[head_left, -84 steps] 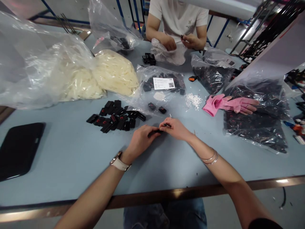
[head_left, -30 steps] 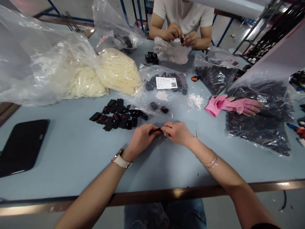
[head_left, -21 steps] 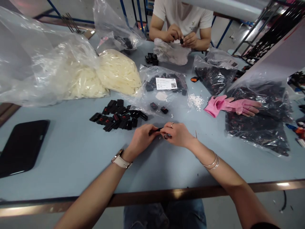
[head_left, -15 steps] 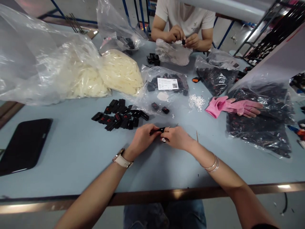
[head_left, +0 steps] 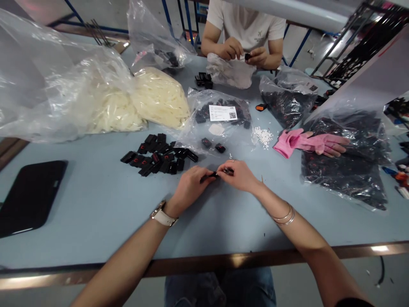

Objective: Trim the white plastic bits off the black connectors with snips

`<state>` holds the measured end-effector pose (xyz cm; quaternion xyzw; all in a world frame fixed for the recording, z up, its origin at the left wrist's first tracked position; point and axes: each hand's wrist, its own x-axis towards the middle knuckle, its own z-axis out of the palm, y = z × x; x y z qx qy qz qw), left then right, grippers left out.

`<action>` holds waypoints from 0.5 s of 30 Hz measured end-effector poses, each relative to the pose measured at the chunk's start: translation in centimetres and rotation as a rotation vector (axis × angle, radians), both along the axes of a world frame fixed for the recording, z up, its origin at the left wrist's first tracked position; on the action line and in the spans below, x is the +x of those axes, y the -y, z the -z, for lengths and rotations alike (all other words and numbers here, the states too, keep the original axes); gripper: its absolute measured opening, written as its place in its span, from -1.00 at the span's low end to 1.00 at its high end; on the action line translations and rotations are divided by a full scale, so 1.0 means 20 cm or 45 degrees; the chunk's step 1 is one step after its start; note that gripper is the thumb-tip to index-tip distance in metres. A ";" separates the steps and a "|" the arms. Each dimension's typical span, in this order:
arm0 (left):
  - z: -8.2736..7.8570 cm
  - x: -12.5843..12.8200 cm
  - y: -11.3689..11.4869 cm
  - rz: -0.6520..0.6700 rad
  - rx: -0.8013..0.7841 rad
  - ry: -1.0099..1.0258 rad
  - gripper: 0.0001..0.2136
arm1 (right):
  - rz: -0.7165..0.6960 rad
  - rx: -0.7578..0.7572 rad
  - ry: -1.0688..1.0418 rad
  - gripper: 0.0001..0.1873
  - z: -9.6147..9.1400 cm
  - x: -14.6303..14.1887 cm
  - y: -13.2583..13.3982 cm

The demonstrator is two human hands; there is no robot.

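Both of my hands meet over the middle of the blue-grey table (head_left: 96,204). My left hand (head_left: 188,187) pinches a small black plastic part (head_left: 212,175) at its left end. My right hand (head_left: 239,175) has its fingers closed on the right end of the same part; whatever else it may pinch is too small to tell. A pile of similar black parts with red marks (head_left: 158,160) lies just to the upper left of my hands. Two loose black parts (head_left: 212,145) rest beyond my fingers by an open clear bag.
Large clear bags of cream pieces (head_left: 128,102) fill the back left. Bags of black parts (head_left: 345,162) and a pink glove (head_left: 306,143) lie at right. A labelled bag (head_left: 220,113), white bits (head_left: 263,136) and a black tablet (head_left: 28,196) are nearby. Another person (head_left: 246,25) works opposite.
My hands have stayed together on the black part; my right fingers shifted slightly along it. The person opposite keeps handling a small part.
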<state>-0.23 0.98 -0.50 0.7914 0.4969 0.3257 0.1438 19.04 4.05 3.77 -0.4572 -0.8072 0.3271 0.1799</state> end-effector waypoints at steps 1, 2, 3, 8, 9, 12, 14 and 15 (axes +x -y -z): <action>0.00 0.00 0.00 0.008 0.030 0.003 -0.88 | 0.001 -0.010 -0.019 -0.84 0.00 0.01 -0.01; 0.00 0.00 0.00 0.017 0.059 0.009 -0.87 | -0.005 -0.014 -0.021 -0.84 0.01 0.01 -0.01; 0.00 0.00 0.00 0.027 0.081 0.016 -0.86 | -0.018 -0.016 -0.013 -0.84 0.01 0.01 -0.01; 0.01 0.01 0.01 0.050 0.069 0.021 -0.84 | -0.046 0.007 0.078 -0.81 0.01 0.00 -0.01; 0.00 0.01 0.01 0.048 0.054 0.015 -0.84 | -0.053 0.021 0.105 -0.81 0.01 0.00 -0.01; 0.00 0.01 0.01 0.047 0.014 -0.003 -0.84 | -0.091 0.084 0.200 -0.80 0.00 0.00 0.00; -0.01 0.01 0.01 0.052 0.011 -0.014 -0.84 | -0.108 0.113 0.276 -0.80 -0.02 -0.01 0.01; -0.01 0.01 0.01 0.052 0.017 -0.020 -0.84 | -0.108 0.118 0.312 -0.80 -0.03 -0.02 0.02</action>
